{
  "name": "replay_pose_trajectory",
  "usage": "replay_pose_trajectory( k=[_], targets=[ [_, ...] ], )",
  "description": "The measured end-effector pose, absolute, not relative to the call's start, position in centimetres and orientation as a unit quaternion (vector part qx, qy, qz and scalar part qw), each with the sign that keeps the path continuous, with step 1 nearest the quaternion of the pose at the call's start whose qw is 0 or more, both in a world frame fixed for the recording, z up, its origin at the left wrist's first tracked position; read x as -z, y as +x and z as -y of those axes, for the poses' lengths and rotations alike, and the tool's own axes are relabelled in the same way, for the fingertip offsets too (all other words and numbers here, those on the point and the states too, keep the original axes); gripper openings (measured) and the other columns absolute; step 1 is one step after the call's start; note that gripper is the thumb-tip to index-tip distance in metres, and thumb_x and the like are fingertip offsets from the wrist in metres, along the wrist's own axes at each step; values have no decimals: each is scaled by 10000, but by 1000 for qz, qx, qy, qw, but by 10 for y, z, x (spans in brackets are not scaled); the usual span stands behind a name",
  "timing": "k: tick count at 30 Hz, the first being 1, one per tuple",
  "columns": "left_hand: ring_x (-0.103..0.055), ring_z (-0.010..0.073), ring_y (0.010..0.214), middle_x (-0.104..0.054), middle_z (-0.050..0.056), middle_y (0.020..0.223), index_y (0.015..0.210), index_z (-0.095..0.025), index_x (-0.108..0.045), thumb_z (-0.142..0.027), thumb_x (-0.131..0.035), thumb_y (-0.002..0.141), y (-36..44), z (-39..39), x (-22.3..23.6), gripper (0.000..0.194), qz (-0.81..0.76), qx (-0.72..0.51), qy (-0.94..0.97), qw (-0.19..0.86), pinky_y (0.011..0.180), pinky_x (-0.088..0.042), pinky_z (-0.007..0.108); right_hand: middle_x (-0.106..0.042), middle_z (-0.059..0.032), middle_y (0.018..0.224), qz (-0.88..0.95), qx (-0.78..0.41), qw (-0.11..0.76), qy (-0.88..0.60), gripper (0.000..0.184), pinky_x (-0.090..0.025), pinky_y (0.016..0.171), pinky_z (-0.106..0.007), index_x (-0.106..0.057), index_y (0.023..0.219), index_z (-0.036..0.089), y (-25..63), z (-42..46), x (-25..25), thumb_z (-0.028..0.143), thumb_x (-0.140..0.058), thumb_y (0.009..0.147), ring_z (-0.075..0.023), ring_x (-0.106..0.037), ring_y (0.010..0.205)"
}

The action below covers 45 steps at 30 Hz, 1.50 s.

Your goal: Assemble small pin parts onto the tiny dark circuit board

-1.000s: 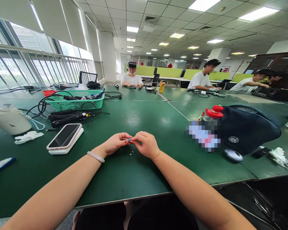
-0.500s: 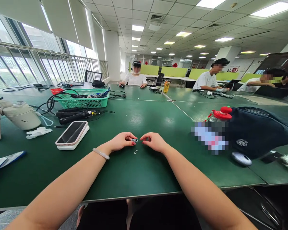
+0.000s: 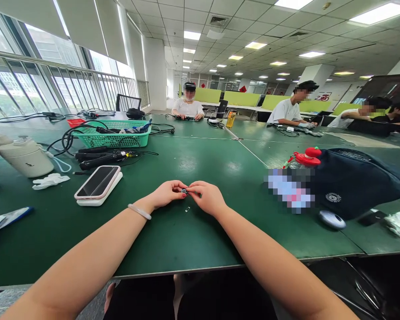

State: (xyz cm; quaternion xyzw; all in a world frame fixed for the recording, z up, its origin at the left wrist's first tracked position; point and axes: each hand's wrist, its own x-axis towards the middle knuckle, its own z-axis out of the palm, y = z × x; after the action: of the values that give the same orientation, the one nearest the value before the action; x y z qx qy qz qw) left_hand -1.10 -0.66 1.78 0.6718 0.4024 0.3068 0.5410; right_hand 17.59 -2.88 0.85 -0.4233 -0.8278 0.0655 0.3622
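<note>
Between the thumb and fingers of my left hand (image 3: 168, 194) is a small dark-and-silver object (image 3: 184, 191), too small to name. A pale bangle (image 3: 140, 212) circles the left wrist. My right hand (image 3: 208, 198) meets the object from the other side, its thumb and fingertips pinched at its right end. The fingers partly cover the object. Just below both hands, a tiny whitish rectangular piece (image 3: 187, 209) lies flat on the green table (image 3: 173, 249).
Left of my hands lie a phone (image 3: 98, 182) on a white box, a crumpled tissue (image 3: 50, 181), a beige bottle (image 3: 25, 155) and a green basket (image 3: 115, 133) of cables. A dark bag (image 3: 360, 182), mouse (image 3: 332, 219) and red-lidded bottle (image 3: 306, 158) stand right. Several people sit farther off.
My right hand has moved left, closing the gap, and its fingertips now pinch at the object in my left hand. The camera view has shifted slightly.
</note>
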Motion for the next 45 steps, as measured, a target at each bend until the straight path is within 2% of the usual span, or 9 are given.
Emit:
replay_pose_trajectory(
  k=[15,17,20,23,25,27,30,35,45],
  targets=[
    [-539,122,702,-576,-7,722,871,-131,-621,-270,-717,624,-9,4,-13,299,-416,-303,702,493,705,-413,273,-631,-9,828,807,-121,358,-453,116,-423,664,-232,-676,776,206,175,26,-11,194,-568,816,-106,-542,702],
    [-546,126,714,-586,-3,734,870,-132,-620,-265,-721,621,-9,5,-14,300,-413,-307,701,493,718,-418,276,-633,-2,835,807,-131,358,-451,105,-427,655,-230,-678,843,215,177,26,-11,188,-585,802,-95,-521,655],
    [-556,127,709,-598,-2,729,866,-131,-611,-253,-726,617,-8,7,-16,300,-414,-321,684,507,725,-425,283,-642,11,923,814,-147,352,-438,268,-438,639,-222,-654,1045,273,180,25,-9,191,-600,795,-73,-497,592],
    [-583,138,745,-638,18,776,889,-130,-614,-254,-739,607,-6,8,-17,332,-410,-351,649,535,774,-432,305,-649,16,1001,819,-124,357,-431,312,-453,691,-220,-633,1117,316,180,24,-7,233,-586,820,-86,-559,702],
    [-598,151,801,-664,45,845,905,-126,-624,-259,-749,598,-5,9,-18,356,-398,-378,629,551,834,-425,327,-655,16,1018,817,-92,374,-430,276,-453,749,-220,-648,1100,315,179,24,-6,263,-560,844,-100,-586,820],
    [-602,159,838,-674,68,898,914,-121,-634,-262,-757,593,-4,9,-19,372,-388,-396,616,560,876,-414,343,-659,13,1008,810,-62,390,-435,242,-451,761,-217,-672,1059,310,178,24,-5,285,-536,861,-101,-592,846],
    [-605,163,839,-679,80,915,922,-118,-643,-255,-767,583,-3,11,-21,387,-389,-395,614,562,890,-414,358,-658,1,960,800,-37,402,-444,207,-451,713,-210,-702,986,296,178,25,-5,301,-541,855,-93,-590,767],
    [-613,163,791,-683,59,819,905,-121,-649,-250,-777,568,-2,12,-23,383,-409,-379,627,544,858,-440,365,-645,-12,886,789,-50,431,-435,155,-451,657,-210,-722,886,244,179,27,-9,277,-587,818,-82,-558,648],
    [-617,178,855,-687,81,902,887,-127,-651,-293,-776,594,-3,13,-24,359,-376,-394,615,570,886,-415,366,-644,-9,894,772,-97,486,-399,144,-462,615,-212,-736,865,265,178,26,-6,281,-610,797,-70,-514,587]
  ],
)
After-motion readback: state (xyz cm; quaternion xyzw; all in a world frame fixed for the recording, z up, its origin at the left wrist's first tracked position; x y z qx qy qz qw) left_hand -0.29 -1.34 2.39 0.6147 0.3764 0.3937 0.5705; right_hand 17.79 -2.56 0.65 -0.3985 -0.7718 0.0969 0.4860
